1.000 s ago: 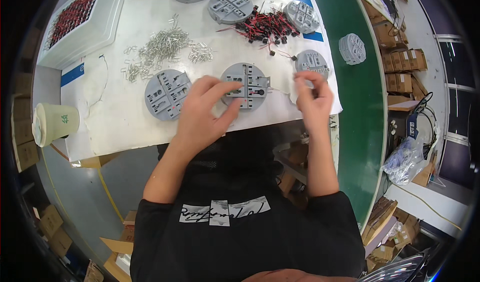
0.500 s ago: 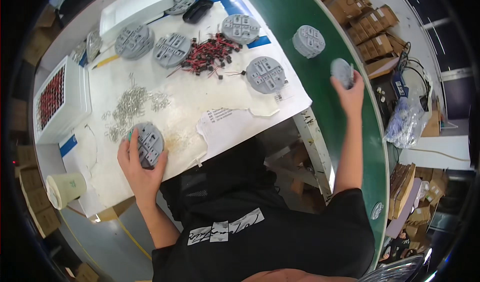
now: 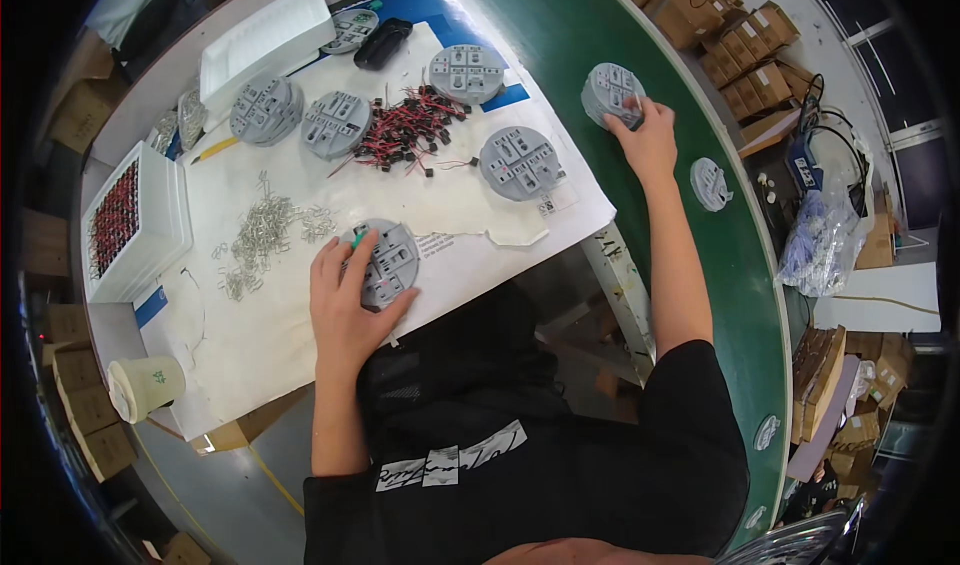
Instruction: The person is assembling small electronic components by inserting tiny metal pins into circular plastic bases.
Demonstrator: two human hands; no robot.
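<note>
Left hand (image 3: 345,300) is spread flat over a grey round disc (image 3: 385,260) near the desk's front edge, fingers curled round its rim. Right hand (image 3: 648,137) is closed on a second disc (image 3: 610,90) out on the green belt (image 3: 700,295). These look like stiff, light plastic, so gripping by the rim seems safest. White tray (image 3: 135,225) at the left edge holds rows of small red parts; the paper cup (image 3: 145,385) by the front corner, can't tell what's inside

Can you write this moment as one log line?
left hand: on round grey plastic disc | right hand: on second grey disc, green belt
</note>
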